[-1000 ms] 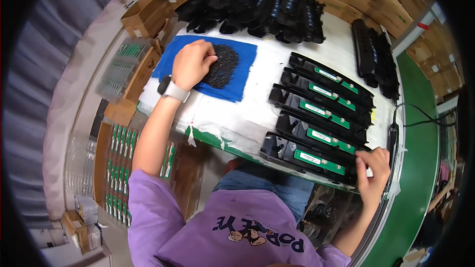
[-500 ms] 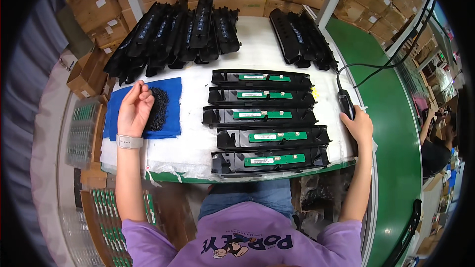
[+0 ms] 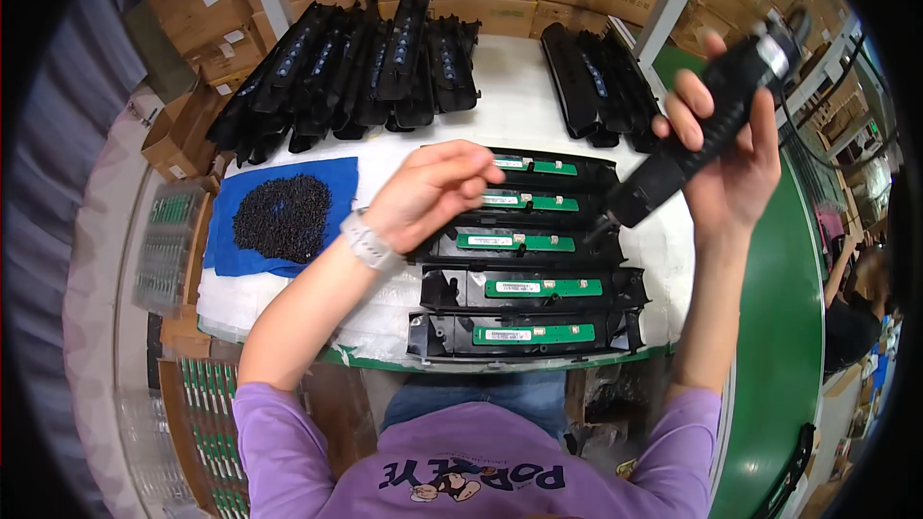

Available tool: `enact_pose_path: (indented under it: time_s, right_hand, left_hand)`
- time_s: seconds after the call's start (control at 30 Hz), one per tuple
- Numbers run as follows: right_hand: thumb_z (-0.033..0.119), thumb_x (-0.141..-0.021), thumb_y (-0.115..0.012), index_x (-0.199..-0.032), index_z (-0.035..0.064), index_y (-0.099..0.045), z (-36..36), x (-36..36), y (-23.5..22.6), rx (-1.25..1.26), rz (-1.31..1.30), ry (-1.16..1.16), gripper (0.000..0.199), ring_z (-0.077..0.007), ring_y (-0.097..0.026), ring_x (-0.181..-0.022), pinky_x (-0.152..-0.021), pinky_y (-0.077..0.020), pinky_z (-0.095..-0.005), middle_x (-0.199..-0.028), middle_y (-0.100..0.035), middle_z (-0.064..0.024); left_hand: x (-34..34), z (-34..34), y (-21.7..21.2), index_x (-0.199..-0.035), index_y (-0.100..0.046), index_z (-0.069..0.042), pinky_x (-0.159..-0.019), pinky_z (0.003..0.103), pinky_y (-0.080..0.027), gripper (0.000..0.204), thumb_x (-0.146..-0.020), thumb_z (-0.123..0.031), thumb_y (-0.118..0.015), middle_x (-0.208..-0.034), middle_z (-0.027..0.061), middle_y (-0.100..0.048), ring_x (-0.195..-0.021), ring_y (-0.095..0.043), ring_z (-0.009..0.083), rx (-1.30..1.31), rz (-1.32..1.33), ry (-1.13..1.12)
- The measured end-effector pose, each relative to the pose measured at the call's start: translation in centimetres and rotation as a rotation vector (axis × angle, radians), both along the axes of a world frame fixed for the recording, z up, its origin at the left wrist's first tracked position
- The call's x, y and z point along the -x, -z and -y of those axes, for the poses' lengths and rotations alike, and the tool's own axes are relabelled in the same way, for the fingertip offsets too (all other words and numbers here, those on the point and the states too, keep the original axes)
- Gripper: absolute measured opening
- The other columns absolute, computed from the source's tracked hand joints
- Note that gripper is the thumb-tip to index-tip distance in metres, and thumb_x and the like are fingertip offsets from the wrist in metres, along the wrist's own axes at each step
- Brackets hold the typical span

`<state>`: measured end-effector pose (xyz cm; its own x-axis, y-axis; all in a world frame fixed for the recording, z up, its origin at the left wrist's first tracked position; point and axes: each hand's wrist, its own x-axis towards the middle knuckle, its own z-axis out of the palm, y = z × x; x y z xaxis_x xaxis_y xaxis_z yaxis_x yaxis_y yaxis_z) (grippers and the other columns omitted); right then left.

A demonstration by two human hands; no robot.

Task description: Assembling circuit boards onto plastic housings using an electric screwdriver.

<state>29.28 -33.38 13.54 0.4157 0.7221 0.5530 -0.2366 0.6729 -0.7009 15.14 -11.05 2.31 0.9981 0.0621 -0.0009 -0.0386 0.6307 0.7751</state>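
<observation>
White surface [image 3: 510, 120] carries black trays [image 3: 444, 288] near its front edge, perhaps for reach; your right hand [image 3: 735, 178] clamps the screwdriver [image 3: 663, 176], left hand [image 3: 433, 190] has fingertips together.

Black screwdriver [image 3: 663, 178], green circuit boards [image 3: 519, 243], black housings [image 3: 444, 290], blue cloth [image 3: 344, 183], purple shirt [image 3: 461, 444]
</observation>
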Motion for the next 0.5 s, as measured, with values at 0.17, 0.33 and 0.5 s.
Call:
enact_pose_path:
  time_s: [0.17, 0.33, 0.5]
  right_hand:
    - [0.039, -0.092, -0.046, -0.127, 0.0008, -0.040, -4.2, 0.0, -1.3, -0.116, 0.073, -0.039, 0.052, -0.0084, -0.040, -0.048, -0.056, -0.0369, -0.0267, -0.071, -0.044, -0.0004]
    - [0.037, -0.089, -0.050, -0.120, 0.0034, -0.044, -4.5, -1.1, -0.2, -0.254, 0.116, -0.017, 0.046, -0.0082, -0.039, -0.049, -0.060, -0.0367, -0.0272, -0.070, -0.043, 0.0012]
    - [0.035, -0.088, -0.048, -0.115, 0.0051, -0.046, -6.0, -1.3, 1.4, -0.238, 0.094, -0.014, 0.040, -0.0090, -0.039, -0.048, -0.060, -0.0361, -0.0275, -0.069, -0.044, 0.0011]
  left_hand:
    - [-2.1, 1.9, -0.3, -0.094, -0.056, -0.002, -0.057, 0.018, -0.038, 0.014, -0.094, -0.015, -0.052, -0.086, 0.0051, -0.059, -0.059, -0.042, 0.0043, -0.059, -0.024, 0.027]
    - [-1.4, 2.1, 0.3, -0.102, -0.061, 0.003, -0.058, 0.018, -0.043, 0.021, -0.091, -0.014, -0.057, -0.087, 0.0083, -0.065, -0.060, -0.049, 0.0046, -0.195, -0.080, -0.040]
    - [-0.8, 2.4, -0.1, -0.100, -0.062, 0.003, -0.056, 0.018, -0.043, 0.021, -0.087, -0.012, -0.063, -0.087, 0.0100, -0.065, -0.060, -0.050, 0.0058, -0.259, -0.070, -0.080]
